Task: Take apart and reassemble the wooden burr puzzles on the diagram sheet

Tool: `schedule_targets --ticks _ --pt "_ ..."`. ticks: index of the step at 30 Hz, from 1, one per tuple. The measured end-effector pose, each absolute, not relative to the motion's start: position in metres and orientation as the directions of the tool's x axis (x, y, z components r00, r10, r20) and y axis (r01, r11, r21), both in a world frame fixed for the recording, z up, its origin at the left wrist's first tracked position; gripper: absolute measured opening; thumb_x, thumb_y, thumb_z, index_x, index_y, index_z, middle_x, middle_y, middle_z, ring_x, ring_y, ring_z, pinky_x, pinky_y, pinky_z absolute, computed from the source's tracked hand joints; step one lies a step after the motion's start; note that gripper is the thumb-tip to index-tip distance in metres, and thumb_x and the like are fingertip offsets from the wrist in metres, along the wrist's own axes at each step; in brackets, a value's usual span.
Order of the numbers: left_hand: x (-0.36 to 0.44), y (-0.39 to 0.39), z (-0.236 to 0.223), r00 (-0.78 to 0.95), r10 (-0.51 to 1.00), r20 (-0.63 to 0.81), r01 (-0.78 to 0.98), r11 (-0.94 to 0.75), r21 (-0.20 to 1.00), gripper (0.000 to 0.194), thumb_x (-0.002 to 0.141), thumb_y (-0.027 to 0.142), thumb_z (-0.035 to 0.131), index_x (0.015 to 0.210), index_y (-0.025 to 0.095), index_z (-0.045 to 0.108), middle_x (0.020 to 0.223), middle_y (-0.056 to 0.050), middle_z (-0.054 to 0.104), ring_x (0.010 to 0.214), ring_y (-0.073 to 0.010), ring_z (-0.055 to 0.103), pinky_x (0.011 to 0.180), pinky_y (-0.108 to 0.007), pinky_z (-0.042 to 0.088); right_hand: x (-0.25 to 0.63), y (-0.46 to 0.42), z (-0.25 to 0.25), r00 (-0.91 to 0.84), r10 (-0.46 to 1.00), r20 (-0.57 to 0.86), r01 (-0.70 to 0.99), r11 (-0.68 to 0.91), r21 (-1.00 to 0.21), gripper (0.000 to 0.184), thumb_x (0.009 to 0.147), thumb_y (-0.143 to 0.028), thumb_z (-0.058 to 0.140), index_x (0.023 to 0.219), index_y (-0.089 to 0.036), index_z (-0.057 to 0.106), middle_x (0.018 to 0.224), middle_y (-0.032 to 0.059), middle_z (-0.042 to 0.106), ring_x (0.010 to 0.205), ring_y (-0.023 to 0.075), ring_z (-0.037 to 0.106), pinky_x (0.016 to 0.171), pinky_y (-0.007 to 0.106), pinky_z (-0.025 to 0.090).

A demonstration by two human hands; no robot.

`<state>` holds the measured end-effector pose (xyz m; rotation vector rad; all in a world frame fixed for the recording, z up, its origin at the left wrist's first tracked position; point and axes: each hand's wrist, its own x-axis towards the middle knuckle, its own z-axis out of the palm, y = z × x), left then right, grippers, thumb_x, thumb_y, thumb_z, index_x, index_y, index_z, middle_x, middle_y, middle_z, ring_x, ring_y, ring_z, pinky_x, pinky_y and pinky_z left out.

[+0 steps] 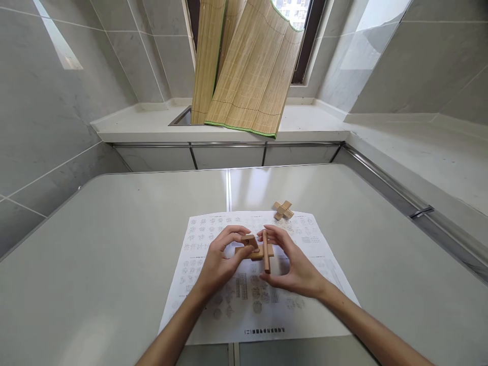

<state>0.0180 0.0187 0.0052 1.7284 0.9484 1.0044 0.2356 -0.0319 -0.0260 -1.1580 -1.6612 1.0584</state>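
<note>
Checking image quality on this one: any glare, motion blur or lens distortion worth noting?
All in the head view: bright window up top; glare on the tabletop, near its far edge and lower left; side walls stretched, wide-angle fashion; left hand and right hand without obvious motion blur; fine print on the sheet too small to read.

The worktop (95,244) has lots of room left and right of the big paper (320,320). The paper lies flat, so a hand can pass over it. Wooden blocks (249,241) and a wooden stick (266,256) block the gap between the left hand (220,256) and right hand (293,262). Just past the right hand, a wooden cross (283,210) is in the way. Farther off stands a tiled wall (229,156).
</note>
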Motion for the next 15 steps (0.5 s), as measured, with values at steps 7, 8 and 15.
schedule_targets --ticks 7,8,15 --pt "0.011 0.026 0.003 0.189 0.982 0.009 0.116 -0.031 0.993 0.026 0.09 0.044 0.074 0.081 0.021 0.067 0.093 -0.004 0.069 0.089 -0.0222 0.065 0.084 -0.034 0.049 0.243 -0.025 -0.029 -0.085 0.99 0.116 0.408 0.14 -0.902 0.093 0.078 -0.047 0.089 0.156 -0.033 0.039 0.153 0.0109 0.053 0.134 0.0342 0.058 0.115 0.056 0.048" --pt "0.012 0.026 0.003 0.183 0.983 -0.021 0.061 0.01 0.998 0.028 0.09 0.046 0.075 0.082 0.021 0.066 0.091 -0.003 0.069 0.089 -0.0221 0.066 0.083 -0.033 0.05 0.243 -0.025 -0.031 -0.105 0.986 0.128 0.464 0.162 -0.871 0.093 0.079 -0.047 0.088 0.156 -0.033 0.039 0.154 0.0109 0.052 0.136 0.0349 0.056 0.116 0.056 0.048" --pt "0.013 0.024 -0.003 0.173 0.979 -0.106 -0.067 0.119 0.991 0.035 0.089 0.052 0.076 0.084 0.02 0.065 0.074 0.001 0.064 0.075 -0.0166 0.063 0.075 -0.026 0.049 0.239 -0.027 -0.04 -0.294 0.917 0.269 0.653 0.398 -0.644 0.092 0.085 -0.044 0.083 0.162 -0.034 0.034 0.149 0.0134 0.052 0.141 0.0388 0.047 0.114 0.06 0.049"
